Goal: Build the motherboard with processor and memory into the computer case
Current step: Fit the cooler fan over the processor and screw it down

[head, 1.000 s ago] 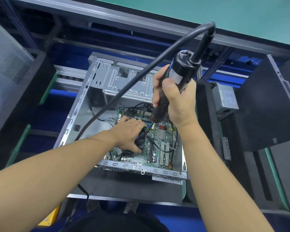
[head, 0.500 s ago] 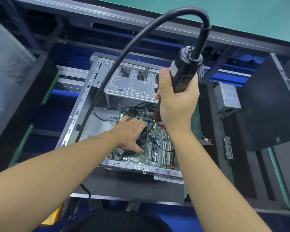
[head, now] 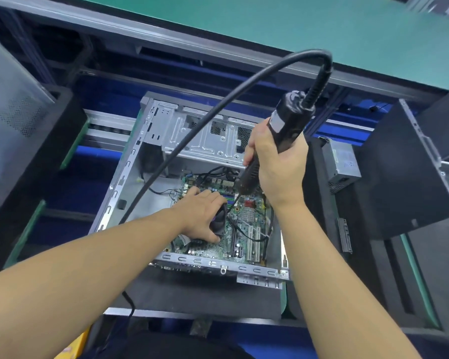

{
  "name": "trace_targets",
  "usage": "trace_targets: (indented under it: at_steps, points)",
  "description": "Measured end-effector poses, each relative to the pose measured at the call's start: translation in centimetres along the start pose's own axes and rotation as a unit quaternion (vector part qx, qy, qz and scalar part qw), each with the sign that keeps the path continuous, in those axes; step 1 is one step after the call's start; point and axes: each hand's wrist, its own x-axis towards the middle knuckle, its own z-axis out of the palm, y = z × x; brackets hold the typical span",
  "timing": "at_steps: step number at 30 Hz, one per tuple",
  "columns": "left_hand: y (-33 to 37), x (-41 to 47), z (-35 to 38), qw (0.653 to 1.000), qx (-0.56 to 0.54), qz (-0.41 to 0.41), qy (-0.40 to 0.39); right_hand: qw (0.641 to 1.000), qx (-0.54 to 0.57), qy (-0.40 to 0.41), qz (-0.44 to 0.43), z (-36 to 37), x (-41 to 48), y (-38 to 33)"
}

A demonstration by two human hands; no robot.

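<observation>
Green bench matting [head: 270, 27] runs across the top of the frame, above an open computer case [head: 126, 182] laid flat at centre. The motherboard [head: 246, 221] is seen seated in the case's lower right. The left hand [head: 200, 216], reaching in from lower left, is curled over the black cooler fan [head: 220, 221] on the board. The right hand [head: 278, 167] is wrapped firmly round a black electric screwdriver [head: 288, 125], held tip-down over the board, its cable [head: 192, 143] arching away to lower left.

Count: 1 open case [head: 119, 185], 1 motherboard [head: 246, 216], 1 CPU fan [head: 219, 221], 1 corded screwdriver [head: 285, 128], 1 power supply [head: 344, 161], 2 white slots [head: 250, 242], 2 hands: left hand [head: 200, 216], right hand [head: 280, 172].
</observation>
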Motion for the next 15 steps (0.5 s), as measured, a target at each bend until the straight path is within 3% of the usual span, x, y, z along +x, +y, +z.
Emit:
trace_targets:
  at_steps: [3, 8, 15]
  points:
    - [0.0, 0.0, 0.1, 1.000, 0.004, 0.001, 0.002, 1.000, 0.000, -0.002, -0.005, 0.7, -0.2, 0.0]
    - [0.0, 0.0, 0.3, 1.000, 0.006, -0.001, 0.010, 0.997, -0.046, 0.066, -0.016, 1.6, -0.1, -0.2]
    - [0.0, -0.1, 0.3, 1.000, 0.001, -0.001, 0.011, 0.995, -0.068, 0.061, -0.035, 1.8, -0.1, -0.3]
